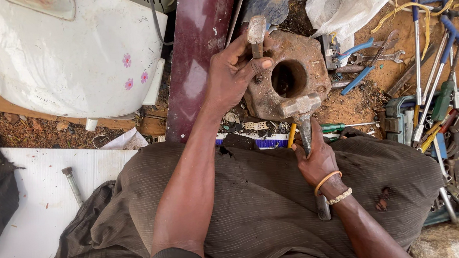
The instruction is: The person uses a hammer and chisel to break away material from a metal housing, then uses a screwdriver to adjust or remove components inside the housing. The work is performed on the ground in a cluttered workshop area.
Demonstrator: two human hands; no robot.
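Presently, left hand (230,74) fingers clamped round a short metal punch (256,34), held upright against the rusty metal block (285,75). Right hand (315,158) wrapped shut on a hammer (302,112), head touching the block's near edge. Wrenches (376,57) lie beyond the right fingers.

Rust-brown metal block (291,78); white casing (65,54) with pink flowers.

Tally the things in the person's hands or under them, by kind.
Hammers: 1, in the right hand, hammer
Chisel-like metal rods: 1, in the left hand, rod
Rusty metal blocks with a round hole: 1
Total: 3
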